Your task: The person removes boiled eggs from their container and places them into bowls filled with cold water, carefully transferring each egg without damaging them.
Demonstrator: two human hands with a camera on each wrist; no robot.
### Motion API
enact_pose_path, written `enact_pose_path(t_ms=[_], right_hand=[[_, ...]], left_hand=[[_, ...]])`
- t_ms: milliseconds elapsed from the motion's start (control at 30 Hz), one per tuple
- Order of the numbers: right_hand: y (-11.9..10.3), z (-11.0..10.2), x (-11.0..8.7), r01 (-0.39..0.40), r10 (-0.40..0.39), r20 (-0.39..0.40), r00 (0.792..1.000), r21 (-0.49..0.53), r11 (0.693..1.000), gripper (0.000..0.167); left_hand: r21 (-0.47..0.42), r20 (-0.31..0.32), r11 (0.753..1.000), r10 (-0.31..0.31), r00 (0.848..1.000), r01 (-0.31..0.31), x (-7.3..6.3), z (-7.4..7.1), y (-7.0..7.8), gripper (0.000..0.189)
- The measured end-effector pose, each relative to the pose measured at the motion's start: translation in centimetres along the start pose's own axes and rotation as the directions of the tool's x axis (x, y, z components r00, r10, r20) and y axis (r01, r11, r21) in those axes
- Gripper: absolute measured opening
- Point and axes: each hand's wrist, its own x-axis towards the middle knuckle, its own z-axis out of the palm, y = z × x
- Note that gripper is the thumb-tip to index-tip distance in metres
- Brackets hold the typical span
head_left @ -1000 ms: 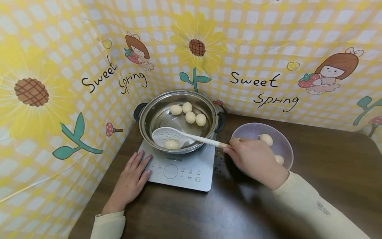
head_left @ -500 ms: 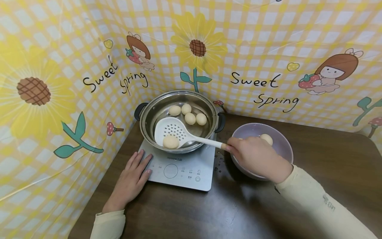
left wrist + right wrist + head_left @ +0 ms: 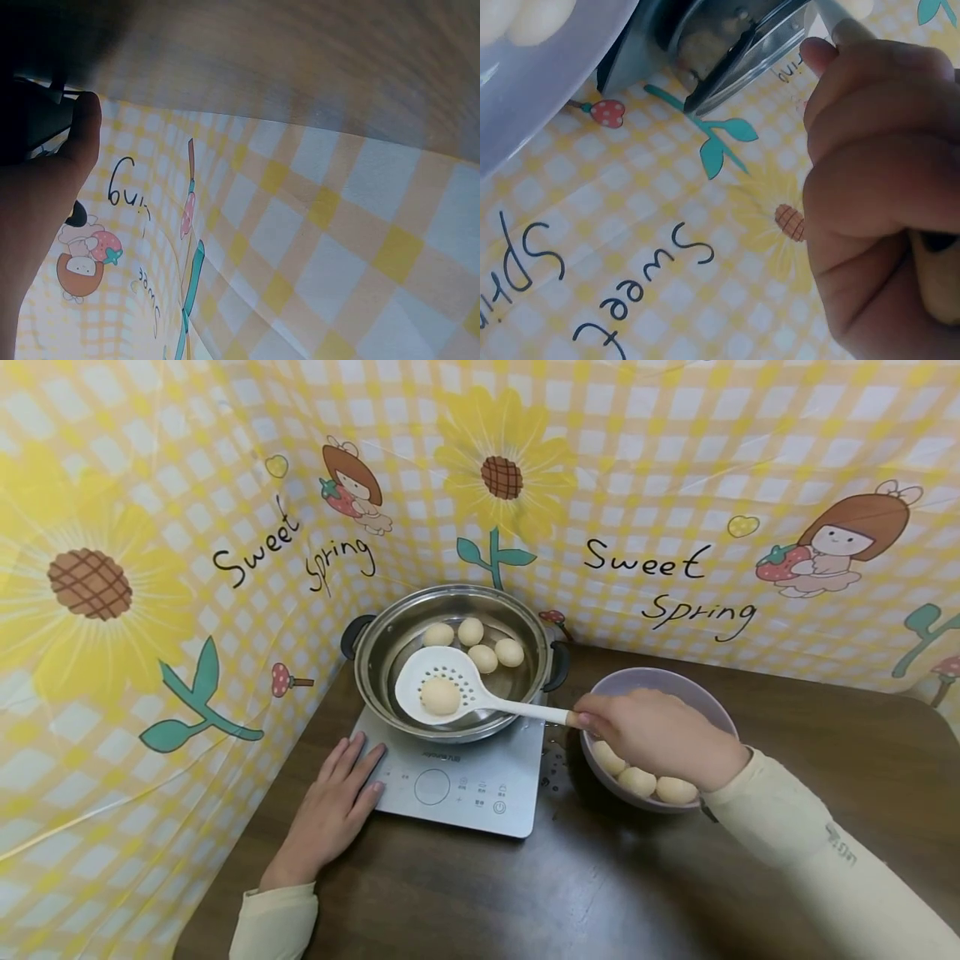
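Shifted to mid-scoop, an egg rides the skimmer, its long axis running left from the gripping right hand; the left hand lies straight-fingered by the cooker.

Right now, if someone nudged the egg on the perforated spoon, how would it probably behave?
The egg would likely roll, being rounded and unpinned on the perforated spoon. Its smooth surface may prove slippery. It's probably light: the right hand supports both by the handle.

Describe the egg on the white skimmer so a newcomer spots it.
On the silver cooktop stands a steel pot with a white skimmer reaching across it. The egg rests alone in the skimmer's perforated bowl; four other eggs lie in the pot.
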Motion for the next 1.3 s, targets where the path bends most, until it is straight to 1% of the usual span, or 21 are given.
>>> enact_pose_path(t_ms=[67, 133, 300, 367, 500, 600, 667, 767, 967, 1067, 1200, 1300], right_hand=[[0.3, -0.2, 0.0, 0.004, -0.005, 0.011, 1.000, 0.022, 1.000, 0.013], [0.6, -0.3, -0.1, 0.017, -0.017, 0.005, 1.000, 0.014, 1.000, 0.014], [1.6, -0.6, -0.4, 0.037, -0.040, -0.059, 0.997, -0.058, 0.998, 0.010], [2.0, -0.6, -0.5, 0.032, -0.036, -0.067, 0.997, -0.057, 0.998, 0.008], [2.4, -1.1, -0.8, -0.027, 0.027, -0.014, 1.000, -0.039, 0.999, 0.013], [2.5, -1.5, -1.1, -0.087, 0.088, 0.030, 0.996, -0.033, 0.996, 0.016], [2.6, -1.7, -1.2, -0.113, 0.114, 0.043, 0.993, -0.026, 0.993, 0.015], [3.0, -1.9, -1.6, -0.128, 0.129, 0.044, 0.991, -0.017, 0.992, 0.013], [3.9, -2.2, -2.4, -0.133, 0.132, 0.051, 0.990, 0.014, 0.991, 0.015], [4.3, -2.5, -2.7, -0.152, 0.150, 0.072, 0.986, 0.027, 0.988, 0.016], [4.8, -2.8, -3.2, -0.190, 0.184, 0.115, 0.976, 0.040, 0.981, 0.020], [5.0, -3.0, -3.5, -0.205, 0.198, 0.131, 0.971, 0.040, 0.978, 0.023]], left_hand=[[-0.001, 0.000, 1.000, 0.001, 1.000, -0.001, 0.0, 0.0, 0.0, 0.052], [-0.004, 0.000, 1.000, 0.003, 1.000, -0.003, 0.0, 0.0, 0.0, 0.052], [-0.003, -0.004, 1.000, 0.004, 1.000, -0.004, -0.1, -0.2, 0.1, 0.052], [-0.002, -0.008, 1.000, 0.008, 1.000, -0.008, -0.1, -0.2, 0.2, 0.051], [-0.002, -0.015, 1.000, 0.019, 1.000, -0.019, 0.0, -0.1, 0.2, 0.051], [-0.004, -0.015, 1.000, 0.025, 1.000, -0.025, 0.0, -0.1, 0.2, 0.051], [-0.005, -0.013, 1.000, 0.023, 1.000, -0.023, 0.0, -0.1, 0.2, 0.051], [-0.007, -0.007, 1.000, 0.016, 1.000, -0.016, 0.0, -0.1, 0.2, 0.051], [-0.003, -0.002, 1.000, 0.012, 1.000, -0.012, 0.0, 0.0, 0.1, 0.052], [-0.005, -0.001, 1.000, 0.012, 1.000, -0.012, -0.1, 0.0, 0.1, 0.052], [-0.006, -0.006, 1.000, 0.018, 1.000, -0.018, -0.1, -0.1, 0.1, 0.052], [-0.007, -0.008, 1.000, 0.019, 1.000, -0.019, -0.1, -0.1, 0.2, 0.051]])
